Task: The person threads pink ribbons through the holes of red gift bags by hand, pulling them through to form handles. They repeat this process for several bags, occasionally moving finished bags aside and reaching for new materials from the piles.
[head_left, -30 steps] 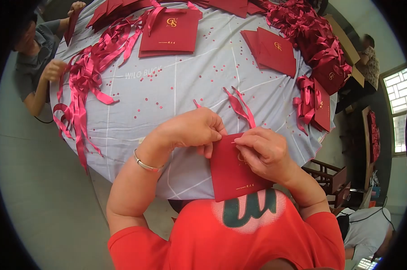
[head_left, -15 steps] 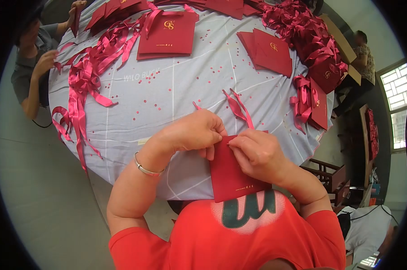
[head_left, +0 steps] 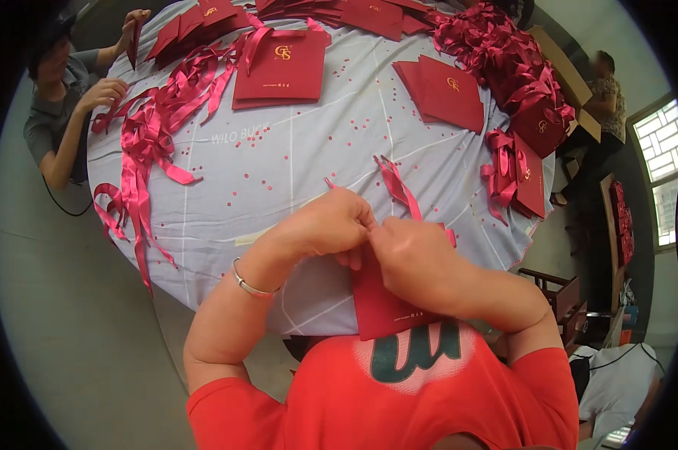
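A dark red paper gift bag (head_left: 387, 304) with small gold print lies at the table's near edge, against my red shirt. My left hand (head_left: 337, 225) is closed at the bag's upper left corner, its fingers pinching the edge there. Across the top of the bag, my right hand (head_left: 417, 259) is closed, its fingertips meeting those of the left. What sits between the right fingertips is hidden. A pink ribbon (head_left: 399, 187) rises past the bag's top edge onto the cloth, and another ribbon tip (head_left: 330, 182) shows beyond my left hand.
Ribbons (head_left: 138, 157) lie heaped at the left. More red bags (head_left: 282, 71) stand in stacks at the far side and right (head_left: 451, 94), beside a ribbon pile (head_left: 496, 45). Small red dots litter the cloth (head_left: 309, 180). A co-worker (head_left: 61, 112) sits at the left; another person stands right.
My right hand has moved left and up across the bag until its fingertips meet my left hand's. The left hand stays at the corner. The co-worker's lower hand has moved slightly.
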The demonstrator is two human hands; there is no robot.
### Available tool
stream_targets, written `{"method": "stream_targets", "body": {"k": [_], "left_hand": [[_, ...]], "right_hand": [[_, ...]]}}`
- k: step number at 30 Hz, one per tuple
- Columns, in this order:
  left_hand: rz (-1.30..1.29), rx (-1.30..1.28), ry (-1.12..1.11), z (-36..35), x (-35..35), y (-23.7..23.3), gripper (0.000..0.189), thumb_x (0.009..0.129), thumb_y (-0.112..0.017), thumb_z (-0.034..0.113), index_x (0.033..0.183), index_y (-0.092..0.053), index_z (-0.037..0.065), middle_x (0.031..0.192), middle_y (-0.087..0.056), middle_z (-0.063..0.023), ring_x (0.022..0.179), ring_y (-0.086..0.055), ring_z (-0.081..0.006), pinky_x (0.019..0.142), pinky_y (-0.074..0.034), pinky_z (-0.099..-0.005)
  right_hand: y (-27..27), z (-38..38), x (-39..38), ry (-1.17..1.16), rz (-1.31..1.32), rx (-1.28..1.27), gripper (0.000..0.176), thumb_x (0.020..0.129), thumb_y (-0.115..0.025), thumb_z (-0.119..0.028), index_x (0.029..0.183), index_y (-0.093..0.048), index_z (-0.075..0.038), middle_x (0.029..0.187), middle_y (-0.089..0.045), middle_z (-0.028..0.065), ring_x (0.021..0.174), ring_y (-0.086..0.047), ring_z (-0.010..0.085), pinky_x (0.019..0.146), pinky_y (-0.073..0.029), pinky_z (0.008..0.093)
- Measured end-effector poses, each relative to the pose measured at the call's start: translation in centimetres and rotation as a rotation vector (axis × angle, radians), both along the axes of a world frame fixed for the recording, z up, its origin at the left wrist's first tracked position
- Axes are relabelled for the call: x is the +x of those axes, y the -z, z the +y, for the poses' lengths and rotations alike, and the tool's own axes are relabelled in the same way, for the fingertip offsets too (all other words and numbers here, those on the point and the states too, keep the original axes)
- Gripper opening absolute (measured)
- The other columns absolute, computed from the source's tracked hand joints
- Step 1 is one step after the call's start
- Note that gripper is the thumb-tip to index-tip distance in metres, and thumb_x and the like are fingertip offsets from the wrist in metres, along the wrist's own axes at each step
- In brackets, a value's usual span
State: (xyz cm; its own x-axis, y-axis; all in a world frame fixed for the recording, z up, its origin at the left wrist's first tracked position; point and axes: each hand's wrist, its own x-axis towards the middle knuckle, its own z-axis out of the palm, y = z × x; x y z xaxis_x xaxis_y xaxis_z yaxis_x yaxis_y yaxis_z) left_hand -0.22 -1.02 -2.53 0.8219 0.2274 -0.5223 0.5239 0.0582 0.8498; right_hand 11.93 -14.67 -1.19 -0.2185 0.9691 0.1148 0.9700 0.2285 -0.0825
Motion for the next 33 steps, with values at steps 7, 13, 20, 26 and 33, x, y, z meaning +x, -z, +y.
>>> {"method": "stream_targets", "body": {"k": [7, 13, 20, 26, 33], "left_hand": [[-0.026, -0.029, 0.009, -0.2, -0.1, -0.5, 0.009, 0.089, -0.053, 0.002, 0.090, -0.060, -0.004, 0.078, -0.066, -0.0102, 0.063, -0.069, -0.0185, 0.052, -0.054, -0.0272], [-0.109, -0.029, 0.005, -0.6, -0.3, -0.8, 0.009, 0.087, -0.054, -0.001, 0.097, -0.054, -0.002, 0.076, -0.066, -0.0106, 0.066, -0.070, -0.0194, 0.053, -0.055, -0.0271], [-0.089, -0.029, 0.098, -0.9, -0.2, -1.5, 0.013, 0.089, -0.060, 0.001, 0.101, -0.058, 0.000, 0.075, -0.068, -0.0061, 0.065, -0.070, -0.0149, 0.051, -0.052, -0.0232], [-0.202, 0.189, 0.054, -2.5, -0.9, -1.7, 0.003, 0.087, -0.061, -0.004, 0.090, -0.063, -0.004, 0.071, -0.067, -0.0048, 0.064, -0.070, -0.0142, 0.055, -0.054, -0.0236], [-0.222, 0.312, 0.005, -2.9, -1.9, -2.3, 0.007, 0.075, -0.067, -0.001, 0.082, -0.068, -0.001, 0.069, -0.069, -0.0099, 0.066, -0.070, -0.0154, 0.061, -0.053, -0.0279]], "right_hand": [[-0.7, 1.3, 2.9, 0.040, 0.452, -0.027, 0.015, 0.074, -0.073, -0.009, 0.088, -0.068, -0.005, 0.075, -0.064, 0.0113, 0.071, -0.065, 0.0290, 0.062, -0.050, 0.0356], [-2.2, 3.4, 6.7, 0.259, 1.060, -0.819, 0.019, 0.092, -0.065, -0.015, 0.104, -0.064, 0.000, 0.089, -0.068, 0.0043, 0.078, -0.061, 0.0086, 0.068, -0.049, 0.0229], [-1.8, 4.8, 8.0, 0.100, 0.832, -0.811, 0.021, 0.086, -0.067, -0.008, 0.105, -0.064, 0.000, 0.085, -0.068, 0.0049, 0.075, -0.060, 0.0092, 0.066, -0.049, 0.0238], [-0.5, 6.4, 7.7, -0.030, 0.917, -0.977, 0.026, 0.083, -0.069, -0.010, 0.106, -0.064, 0.001, 0.087, -0.068, 0.0042, 0.074, -0.060, 0.0097, 0.063, -0.047, 0.0246], [-1.2, 7.2, 6.3, 0.063, 1.015, -1.189, 0.031, 0.077, -0.073, -0.008, 0.106, -0.066, 0.000, 0.076, -0.064, 0.0028, 0.063, -0.056, 0.0092, 0.053, -0.042, 0.0240]]}}
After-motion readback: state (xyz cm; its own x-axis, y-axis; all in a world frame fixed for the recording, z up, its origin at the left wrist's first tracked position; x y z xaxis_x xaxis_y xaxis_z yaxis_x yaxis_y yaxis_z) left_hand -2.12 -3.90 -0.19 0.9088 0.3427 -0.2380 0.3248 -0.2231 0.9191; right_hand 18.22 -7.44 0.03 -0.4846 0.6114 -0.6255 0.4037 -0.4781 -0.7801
